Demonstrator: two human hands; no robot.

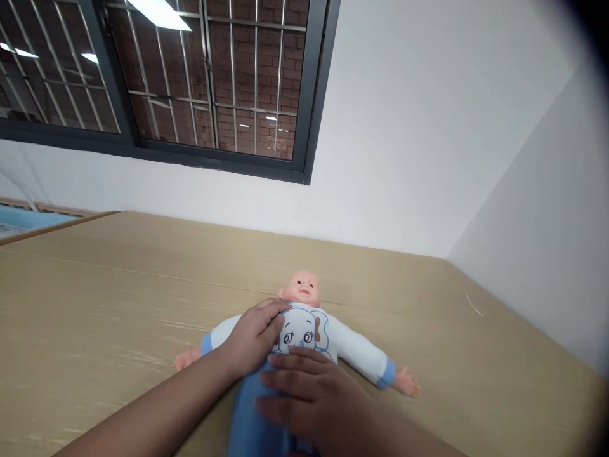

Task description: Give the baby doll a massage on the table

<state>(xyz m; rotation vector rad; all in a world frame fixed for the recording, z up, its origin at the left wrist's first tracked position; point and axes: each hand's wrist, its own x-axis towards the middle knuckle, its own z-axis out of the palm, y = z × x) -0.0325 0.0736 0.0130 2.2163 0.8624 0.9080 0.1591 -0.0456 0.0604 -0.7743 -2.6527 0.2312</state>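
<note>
A baby doll lies on its back with its head away from me and its arms spread wide. It wears a white long-sleeved shirt with blue cuffs and an elephant face on the chest, and blue trousers. Across the side of its chest rests my left hand, fingers stretched flat on the shirt. My right hand is over the belly and the top of the trousers, slightly blurred, with its fingers apart. Whether the right palm presses on the doll is hidden. The doll's lower legs are out of view.
The doll lies on a broad tan board surface with a seam across it. White walls stand behind and at the right. A dark-framed window with metal bars is above. A thin pale strand lies at the right.
</note>
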